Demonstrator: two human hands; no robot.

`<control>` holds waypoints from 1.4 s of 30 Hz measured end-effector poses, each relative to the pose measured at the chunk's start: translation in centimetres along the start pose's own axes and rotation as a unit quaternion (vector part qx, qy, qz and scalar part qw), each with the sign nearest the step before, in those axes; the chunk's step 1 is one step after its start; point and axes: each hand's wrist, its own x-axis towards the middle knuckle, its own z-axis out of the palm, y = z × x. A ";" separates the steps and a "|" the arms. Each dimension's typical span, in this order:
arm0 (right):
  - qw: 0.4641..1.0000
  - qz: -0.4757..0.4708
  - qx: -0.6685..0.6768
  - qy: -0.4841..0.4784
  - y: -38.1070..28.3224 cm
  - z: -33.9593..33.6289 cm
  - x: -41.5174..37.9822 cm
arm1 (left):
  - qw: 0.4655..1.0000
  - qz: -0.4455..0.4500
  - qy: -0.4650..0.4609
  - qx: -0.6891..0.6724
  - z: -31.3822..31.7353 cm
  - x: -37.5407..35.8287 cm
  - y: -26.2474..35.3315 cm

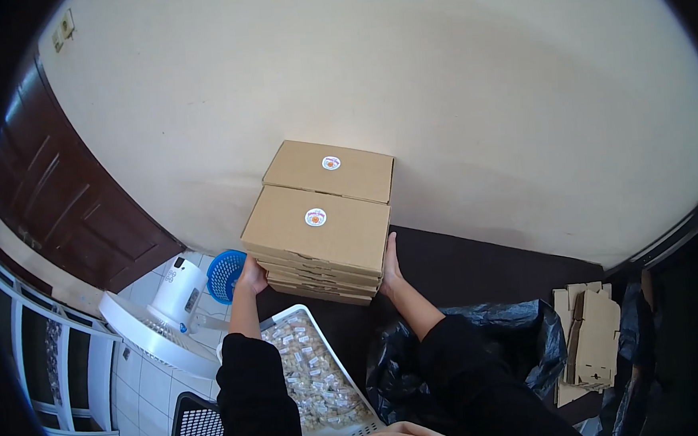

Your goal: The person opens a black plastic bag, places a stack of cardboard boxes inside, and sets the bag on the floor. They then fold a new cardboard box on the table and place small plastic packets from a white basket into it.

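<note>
Two stacks of flat brown cardboard boxes stand one behind the other on a dark table, against the wall. The front stack [318,228] has a round sticker on its top box, and so does the back stack [330,169]. My left hand [253,277] presses on the left side of the front stack, low down, its fingers partly hidden by the boxes. On the right side of that stack lies my right hand [391,265], its fingers stretched out flat along the box edges.
A white tray [363,394] of small wrapped packets is below the stacks. Right of it lies a black plastic bag [544,342], then flattened cardboard [592,339]. A white fan [152,330], a blue basket [226,275] and a black crate [196,435] are at left.
</note>
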 end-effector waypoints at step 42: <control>0.964 -0.240 -0.114 0.003 -17.0 -3.7 -27.1 | 0.978 0.171 -0.112 0.043 27.7 -24.6 4.8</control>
